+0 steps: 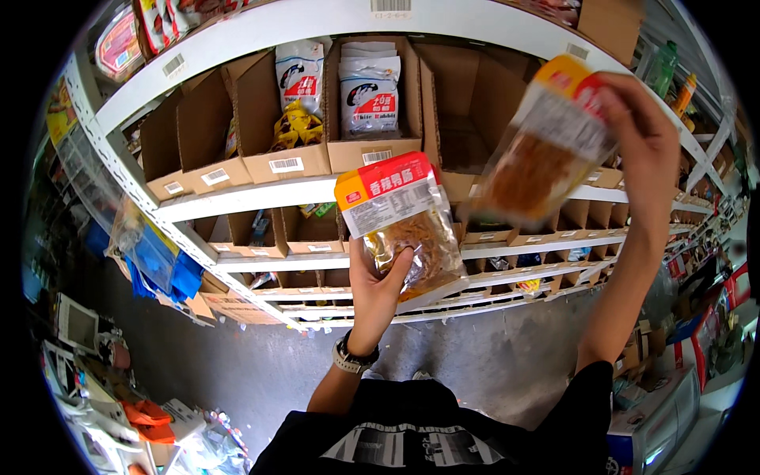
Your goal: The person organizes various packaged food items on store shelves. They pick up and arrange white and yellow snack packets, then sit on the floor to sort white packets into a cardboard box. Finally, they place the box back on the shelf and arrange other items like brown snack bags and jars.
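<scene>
1. Head view: A person standing before white warehouse shelving (317, 24) holds up two clear snack packets, each with an orange-and-red header strip and brownish shredded contents. The packets are kept apart, one in each hand, both near the same shelf level.

2. The left hand (378, 281) grips the nearer snack packet (400, 222) from below, thumb pressed across the clear front and fingers behind. The packet stands upright with its header on top and its label facing the camera, a hold that seems suited to reading or checking it. It sits in front of the shelf edge, not inside any box.

3. The right hand (645, 131) is raised high at the right, fingers closed over the top corner of the second snack packet (546, 138). That packet hangs tilted and is blurred; it overlaps the mouth of an empty cardboard bin (467, 111), though whether it is inside the bin cannot be told.

4. Pose: the left forearm rises near vertical from the lower edge, a wristwatch (352, 358) on the wrist. The right arm reaches up almost fully extended, sloping toward the upper shelf.

5. Neighbouring cardboard bins hold white candy bags (370, 87) and a yellow wrapped item (297, 127). Lower shelves carry more small boxes above a grey concrete floor (261, 372).
</scene>
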Demonstrator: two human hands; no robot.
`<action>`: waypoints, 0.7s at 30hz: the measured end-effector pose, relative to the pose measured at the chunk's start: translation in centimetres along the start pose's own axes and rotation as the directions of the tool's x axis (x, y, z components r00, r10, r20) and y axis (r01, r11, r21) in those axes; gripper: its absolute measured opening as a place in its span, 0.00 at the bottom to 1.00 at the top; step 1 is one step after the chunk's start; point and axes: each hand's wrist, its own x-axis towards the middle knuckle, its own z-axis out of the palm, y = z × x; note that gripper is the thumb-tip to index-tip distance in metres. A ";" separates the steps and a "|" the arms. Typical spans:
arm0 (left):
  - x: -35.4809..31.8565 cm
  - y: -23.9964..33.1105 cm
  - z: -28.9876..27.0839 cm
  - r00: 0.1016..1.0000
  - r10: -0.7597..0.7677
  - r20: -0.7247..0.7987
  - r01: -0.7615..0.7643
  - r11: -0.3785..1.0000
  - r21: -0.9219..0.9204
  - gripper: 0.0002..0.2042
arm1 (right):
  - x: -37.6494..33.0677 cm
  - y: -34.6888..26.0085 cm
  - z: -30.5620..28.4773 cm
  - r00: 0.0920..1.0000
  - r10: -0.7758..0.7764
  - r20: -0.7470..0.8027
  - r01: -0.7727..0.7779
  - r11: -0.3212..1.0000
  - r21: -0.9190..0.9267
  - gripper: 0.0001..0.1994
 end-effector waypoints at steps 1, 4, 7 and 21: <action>0.0 0.0 0.0 0.999 0.040 0.003 -0.040 0.999 -0.007 0.31 | -0.3 -0.7 1.3 0.990 0.044 0.134 -0.045 0.999 0.006 0.08; -0.4 1.4 0.3 0.996 -0.087 0.020 0.087 0.996 -0.010 0.31 | -1.5 -0.3 6.1 0.921 0.024 0.389 -0.026 1.000 0.001 0.08; -1.2 0.6 -0.7 1.000 -0.013 -0.006 0.013 0.999 0.051 0.28 | -3.1 1.1 11.4 0.857 -0.024 0.515 0.022 1.000 0.010 0.07; -2.5 3.0 -5.2 0.977 0.016 -0.211 -0.028 0.998 -0.052 0.31 | -8.4 -1.5 19.6 0.973 -0.141 0.181 0.150 0.988 -0.042 0.30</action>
